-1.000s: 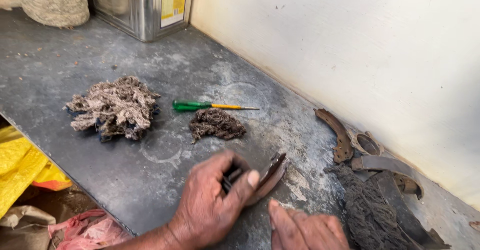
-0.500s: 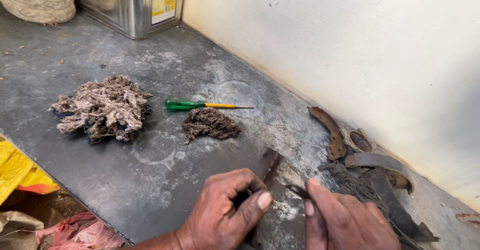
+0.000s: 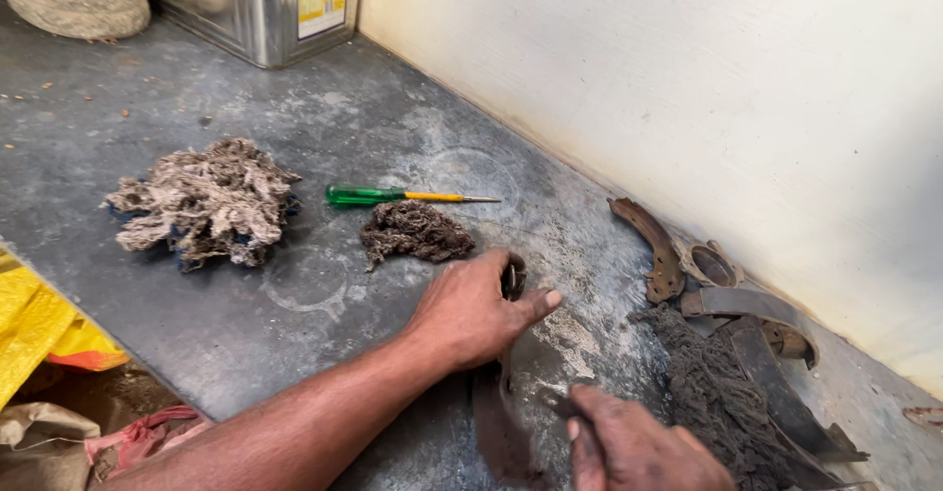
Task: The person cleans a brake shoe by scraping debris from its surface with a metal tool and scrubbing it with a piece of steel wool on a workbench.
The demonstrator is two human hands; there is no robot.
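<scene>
My left hand (image 3: pixel 471 309) is closed over the top end of a curved, rusty brake shoe (image 3: pixel 496 417) that stands on edge on the grey slab (image 3: pixel 246 324). Low in the view, my right hand (image 3: pixel 634 447) pinches a small dark piece against the shoe's lower part; what that piece is I cannot make out. A small dark wad of cotton waste (image 3: pixel 413 231) lies just beyond my left hand, and a green-handled screwdriver (image 3: pixel 393 195) lies behind it.
A bigger grey wad of cotton waste (image 3: pixel 201 201) lies to the left. Worn brake shoes (image 3: pixel 653 245), a metal ring (image 3: pixel 712 265) and a dirty rag (image 3: pixel 712 403) sit against the cream wall at right. A metal tin (image 3: pixel 260 0) stands at the back. Yellow bags (image 3: pixel 39 324) lie below the slab's edge.
My left hand moved forward and up along the brake shoe to its top end, with the forearm now stretched out. My right hand dropped lower and nearer the frame's bottom.
</scene>
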